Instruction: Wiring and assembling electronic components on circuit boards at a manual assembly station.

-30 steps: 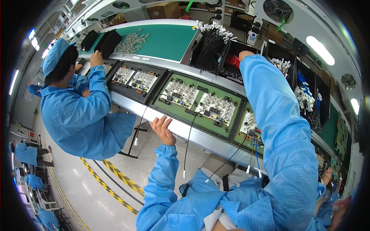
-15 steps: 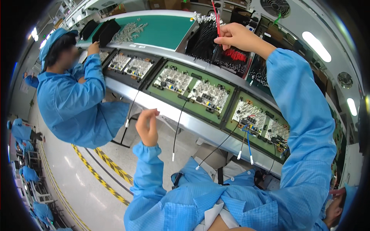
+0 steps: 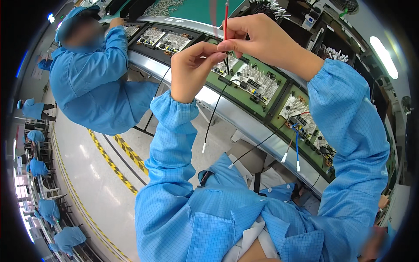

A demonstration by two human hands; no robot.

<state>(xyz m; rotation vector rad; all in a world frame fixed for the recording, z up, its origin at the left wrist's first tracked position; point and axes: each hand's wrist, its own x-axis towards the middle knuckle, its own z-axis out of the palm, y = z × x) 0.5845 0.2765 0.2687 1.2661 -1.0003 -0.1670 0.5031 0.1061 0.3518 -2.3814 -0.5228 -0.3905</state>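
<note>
My right hand [image 3: 257,38] pinches an upright red wire [image 3: 226,19] between thumb and fingers. My left hand [image 3: 192,70] meets it at the fingertips, thumb and forefinger closed at the wires' lower part; the exact grip is partly hidden. Just left of the sharp wire, a second red wire is blurred by motion. A short dark end shows under the fingers. Below and behind both hands lies a circuit board [image 3: 257,83] in a green fixture, with a black wire [image 3: 212,114] hanging from its edge and ending in a white connector.
Another board [image 3: 301,115] with blue and brown wires lies to the right. Farther left are boards in a dark fixture [image 3: 150,49]. A co-worker in blue [image 3: 89,72] works there. Bundled wires [image 3: 266,8] lie beyond the line; a metal rail [image 3: 218,104] edges it nearer me.
My right hand has come down and left from the wire bins with the red wires. The left hand has risen to meet it and closed. The view has shifted.
</note>
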